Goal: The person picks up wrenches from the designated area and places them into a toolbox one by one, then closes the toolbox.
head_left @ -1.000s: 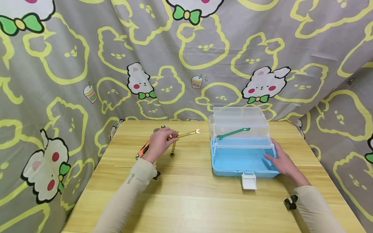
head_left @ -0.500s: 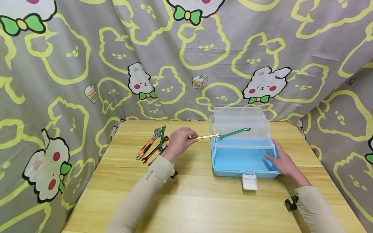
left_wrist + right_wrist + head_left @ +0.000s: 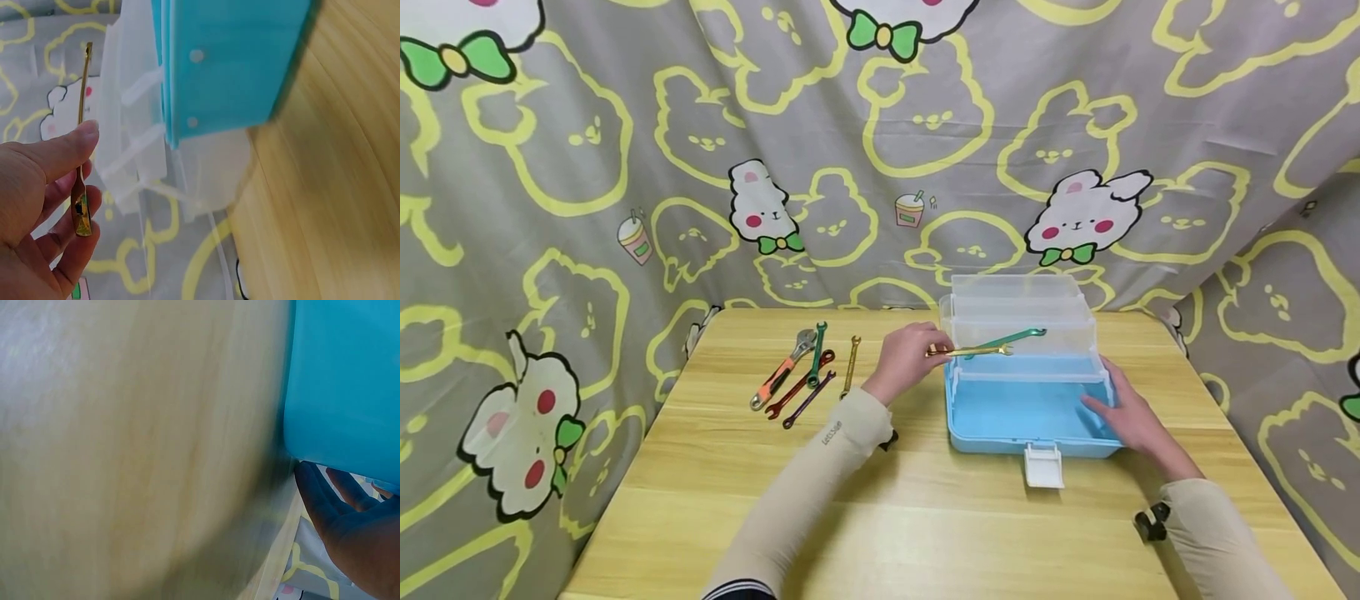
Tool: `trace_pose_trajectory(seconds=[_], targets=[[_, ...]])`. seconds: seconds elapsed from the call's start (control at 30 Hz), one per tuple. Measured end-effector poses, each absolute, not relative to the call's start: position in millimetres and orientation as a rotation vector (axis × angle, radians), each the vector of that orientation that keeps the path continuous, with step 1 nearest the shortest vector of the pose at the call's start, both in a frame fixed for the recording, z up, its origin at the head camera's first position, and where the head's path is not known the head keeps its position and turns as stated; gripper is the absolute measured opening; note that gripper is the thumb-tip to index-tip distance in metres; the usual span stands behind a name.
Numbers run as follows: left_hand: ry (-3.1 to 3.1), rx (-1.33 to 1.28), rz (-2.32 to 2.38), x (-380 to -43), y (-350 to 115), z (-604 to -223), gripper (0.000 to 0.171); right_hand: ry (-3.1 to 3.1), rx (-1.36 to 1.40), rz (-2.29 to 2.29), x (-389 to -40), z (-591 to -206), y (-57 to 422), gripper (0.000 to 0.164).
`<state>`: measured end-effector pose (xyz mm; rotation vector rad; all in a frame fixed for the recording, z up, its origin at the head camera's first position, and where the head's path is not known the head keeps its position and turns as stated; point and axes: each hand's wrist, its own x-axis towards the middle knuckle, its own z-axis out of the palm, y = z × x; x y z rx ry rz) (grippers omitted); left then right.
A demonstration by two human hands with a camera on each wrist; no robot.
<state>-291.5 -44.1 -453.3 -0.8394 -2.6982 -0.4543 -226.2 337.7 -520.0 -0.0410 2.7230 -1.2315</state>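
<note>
My left hand [image 3: 906, 360] pinches a gold combination wrench [image 3: 981, 351] between thumb and fingers, above the left side of the blue toolbox [image 3: 992, 450]. The left wrist view shows that wrench [image 3: 82, 156] almost edge-on, apart from the box. A green wrench [image 3: 1028, 335] lies in a clear tray [image 3: 1067, 342] of the toolbox, which stands with its trays raised. My right hand [image 3: 1126, 410] holds the toolbox's right wall, thumb over the rim and fingers outside. In the right wrist view the fingers [image 3: 315, 497] lie along the blue wall.
On the left of the wooden table [image 3: 880, 533] lie an orange-handled adjustable wrench [image 3: 784, 371], a green wrench [image 3: 817, 354], a red wrench [image 3: 797, 387], a purple wrench [image 3: 808, 400] and another gold wrench [image 3: 852, 365]. A white latch [image 3: 1043, 467] hangs at the toolbox front. A patterned curtain [image 3: 850, 275] surrounds the table.
My left hand has carried the gold wrench rightward from the group of tools to the toolbox, uncovering the wrenches on the table. My right hand has stayed on the toolbox wall.
</note>
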Motion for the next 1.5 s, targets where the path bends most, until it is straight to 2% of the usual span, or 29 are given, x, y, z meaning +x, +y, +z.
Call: trace_pose_trajectory(seconds=[0.67,1.13,1.3,1.5], targets=[[-2.727,-0.871,-0.413,-293.1,10.9,-455.9,0.011,2.737,-0.033,-1.210,-226.2,-518.7,339.6,0.086],[-2.780,-0.825,-0.323,-293.7,22.6,-464.6,0.009,2.749,-0.045,-1.203,-225.3,-520.5,337.2,0.086],[-2.790,-0.829,-0.358,-295.0,22.1,-465.7,0.011,2.756,-0.038,-1.194,-225.0,-519.7,337.3,0.085],[-2.803,-0.857,-0.593,-294.1,11.6,-467.5,0.024,2.755,-0.048,-1.204,-225.7,-519.6,338.1,0.085]])
